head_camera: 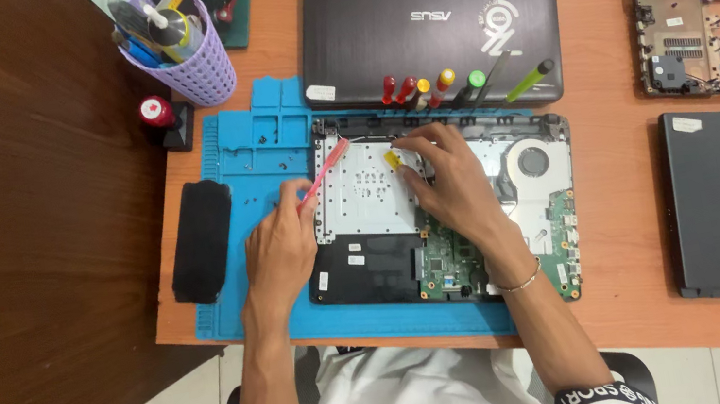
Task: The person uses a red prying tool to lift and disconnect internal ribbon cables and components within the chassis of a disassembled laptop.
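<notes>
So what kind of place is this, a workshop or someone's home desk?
Probably a small laptop repair bench. An opened laptop with its circuit board bare lies on a blue repair mat, a row of screwdrivers sits above it, and another stripped laptop shell lies nearby.

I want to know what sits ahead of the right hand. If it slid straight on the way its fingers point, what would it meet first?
The right hand points up-left across the opened laptop. Probably first the yellow tab at its fingertips, then the chassis's top edge; depth is unclear.

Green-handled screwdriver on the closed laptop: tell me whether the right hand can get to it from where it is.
Probably yes. The right hand rests on the opened laptop, just below the green-handled screwdriver, with nothing between them.
</notes>
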